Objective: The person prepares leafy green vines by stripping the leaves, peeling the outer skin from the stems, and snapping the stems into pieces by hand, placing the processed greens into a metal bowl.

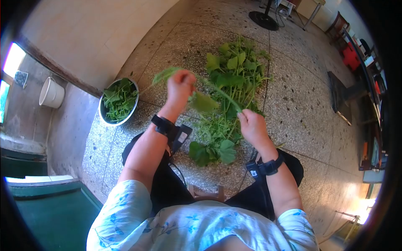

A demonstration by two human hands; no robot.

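A long green leafy stem (226, 96) stretches between my two hands, above the floor. My left hand (181, 85) is closed around its leafy end, and a leaf (168, 74) sticks out past the fingers to the left. At the other end, my right hand (253, 126) pinches the stem between thumb and fingers. A blurred leaf (204, 102) hangs down from the stem. Beneath and beyond lies a heap of leafy vines (238, 71) on the floor, with thinner stems and a few broad leaves (213, 151) nearer my knees.
A metal-rimmed basin (137, 100) of picked greens stands on the speckled floor (301, 96) to my left, near the wall. A white bucket (52, 93) is farther left. A round black stand base (264, 21) is ahead; a green door panel (52, 209) is at lower left.
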